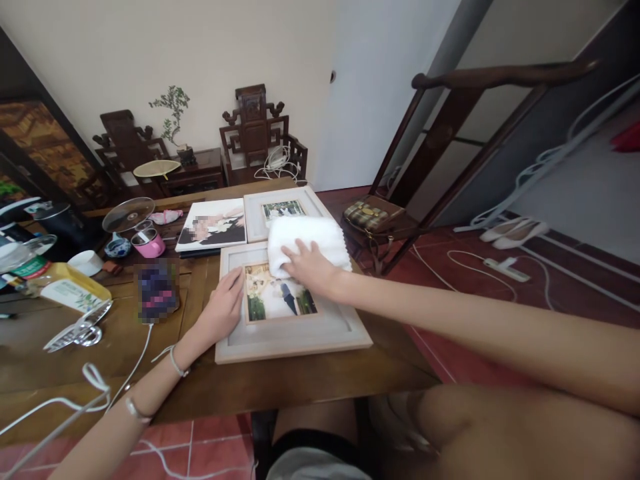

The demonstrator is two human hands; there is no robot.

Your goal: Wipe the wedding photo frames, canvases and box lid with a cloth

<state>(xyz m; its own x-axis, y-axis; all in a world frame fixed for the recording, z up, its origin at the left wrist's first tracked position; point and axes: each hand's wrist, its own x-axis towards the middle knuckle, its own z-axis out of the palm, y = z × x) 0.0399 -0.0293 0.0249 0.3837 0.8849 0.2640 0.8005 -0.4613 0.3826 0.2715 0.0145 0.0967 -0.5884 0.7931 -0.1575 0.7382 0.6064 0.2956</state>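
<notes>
On the table (240,387), rests the right hand (311,267), with fingers spread and unclenched, on a white cloth (311,233) lying over the upper part of the near frame (284,305) and overlapping the near side of the far frame (283,209). Sets the left hand (225,301) along the near frame's left edge, with no way to tell gripping from resting. Left of both frames, has a print (217,225), a pink cup (149,245), a bottle (75,287) and a silver clip (80,329).

1 device (157,288) blurred out, near photo (267,303) partly hidden by white cloth (327,241), red item (627,138) cut off at right edge
</notes>
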